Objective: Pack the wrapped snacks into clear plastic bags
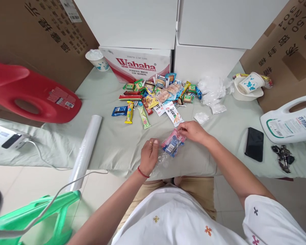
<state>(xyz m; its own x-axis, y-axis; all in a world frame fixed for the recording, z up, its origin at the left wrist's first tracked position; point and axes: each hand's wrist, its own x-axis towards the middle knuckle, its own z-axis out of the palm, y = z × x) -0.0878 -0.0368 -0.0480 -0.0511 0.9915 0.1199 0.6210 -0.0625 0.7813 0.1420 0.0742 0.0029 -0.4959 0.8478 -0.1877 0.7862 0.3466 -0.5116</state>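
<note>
1. Right hand (pixel 192 131): thumb and fingertips pinch the upper right edge of a clear bag (pixel 163 158) with pink and blue packets (pixel 172 143) showing through it.
2. Left hand (pixel 150 154): fingers curled in, thumb laid along them, beside the bag's lower left side. Whether it grips the film cannot be told (the transparent plastic is hard to trace there). A red cord (pixel 143 173) circles the wrist.
3. Bag position: between the two hands, tilted, near the front edge of the pale green cloth (pixel 122 136).
4. Beyond the hands: a loose snack pile (pixel 151 101) in front of the red-and-white Wahaha carton (pixel 142 64). A white packet (pixel 173 114) with black print points toward the right hand, just beside its fingertips.
5. Right side: a small crumpled wrapper (pixel 201 118) near the right hand; a larger heap of clear plastic (pixel 213 93) farther back; a black phone (pixel 254 144) and keys (pixel 283 158) by the white bottle (pixel 290 119).
6. Left side: a white roll (pixel 88 146) lies aslant, overhanging the front edge; a red jug (pixel 33 92) stands farther left.
</note>
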